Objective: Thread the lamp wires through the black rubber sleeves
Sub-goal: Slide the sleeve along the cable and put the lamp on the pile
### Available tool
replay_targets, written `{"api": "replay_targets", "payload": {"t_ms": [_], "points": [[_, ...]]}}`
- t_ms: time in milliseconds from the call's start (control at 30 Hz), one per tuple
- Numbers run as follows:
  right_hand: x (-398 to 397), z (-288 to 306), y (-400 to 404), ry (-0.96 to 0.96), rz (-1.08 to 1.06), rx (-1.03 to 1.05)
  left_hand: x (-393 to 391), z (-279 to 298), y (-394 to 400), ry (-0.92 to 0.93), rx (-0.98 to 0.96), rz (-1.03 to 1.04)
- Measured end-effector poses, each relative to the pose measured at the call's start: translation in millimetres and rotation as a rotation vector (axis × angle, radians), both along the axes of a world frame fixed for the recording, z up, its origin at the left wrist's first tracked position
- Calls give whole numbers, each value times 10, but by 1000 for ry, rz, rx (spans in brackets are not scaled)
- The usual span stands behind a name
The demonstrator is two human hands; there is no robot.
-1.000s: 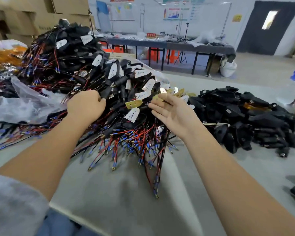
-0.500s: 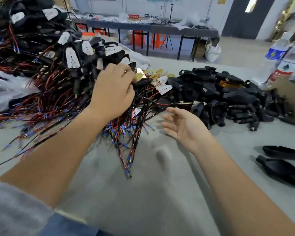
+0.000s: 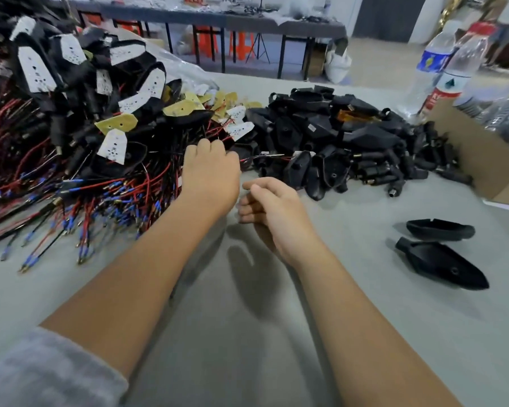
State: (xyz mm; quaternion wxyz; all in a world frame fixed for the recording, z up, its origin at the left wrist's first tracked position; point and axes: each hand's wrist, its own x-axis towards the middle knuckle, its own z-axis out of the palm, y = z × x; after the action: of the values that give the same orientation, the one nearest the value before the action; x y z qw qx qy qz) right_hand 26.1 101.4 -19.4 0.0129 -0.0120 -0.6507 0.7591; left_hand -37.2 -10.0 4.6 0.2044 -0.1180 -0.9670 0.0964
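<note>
From my head view, my left hand sits at the centre of the frame, knuckles up, its fingers curled down into the near edge of the lamp wires; I cannot tell whether they actually grip a wire, since the fingertips are hidden behind the back of the hand. My right hand hovers just to the right and slightly lower in the frame, palm turned toward the left one, fingers loosely curled and holding nothing. The wires, red and black with blue-capped ends, spread across the left of the grey desk, tangled under a heap of lamp boards with white and yellow faces that fills the upper left. The black rubber sleeves lie piled in the upper middle to right, touching the edge of the wire heap. Two loose black sleeves lie apart at the right of the frame. A cardboard box stands at the right edge, with plastic bottles beside it in the upper right corner.
</note>
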Motion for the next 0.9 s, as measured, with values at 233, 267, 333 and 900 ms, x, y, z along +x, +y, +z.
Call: {"api": "replay_targets", "payload": {"t_ms": [233, 267, 333, 900], "points": [[8, 68, 25, -18, -32, -101, 80, 67, 94, 80, 529, -13], [9, 78, 31, -16, -46, -119, 108, 51, 109, 101, 639, -32], [10, 99, 48, -7, -81, -138, 175, 15, 153, 142, 820, -92], [36, 119, 191, 210, -209, -106, 397, -152, 211, 106, 662, -348]]}}
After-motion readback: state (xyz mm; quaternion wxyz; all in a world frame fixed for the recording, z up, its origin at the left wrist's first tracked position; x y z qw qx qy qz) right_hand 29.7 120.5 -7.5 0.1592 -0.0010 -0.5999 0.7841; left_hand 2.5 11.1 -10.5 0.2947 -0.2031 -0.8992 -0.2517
